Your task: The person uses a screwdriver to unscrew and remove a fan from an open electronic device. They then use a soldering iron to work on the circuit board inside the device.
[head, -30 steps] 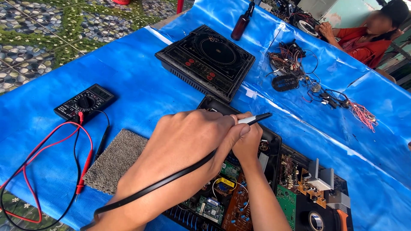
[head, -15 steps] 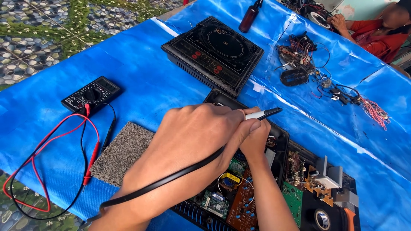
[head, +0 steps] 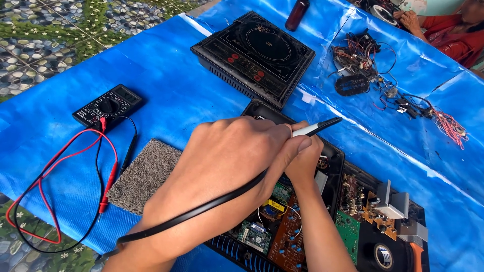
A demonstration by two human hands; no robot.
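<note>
A blue plastic sheet covers the surface, and beyond its far-left edge lies a patterned pebble-and-flower floor. The left hand is closed around a slim black probe with a pale collar, whose long axis runs from the hand up and to the right, tip away from the person; its black cable trails back along the forearm. The right hand sits just behind, over the opened black appliance with exposed circuit boards; its grip cannot be told. Left of the hands lie a grey carpet scrap and a black multimeter with red and black leads, bare sheet between them. Beyond the hands rests a black induction cooktop.
</note>
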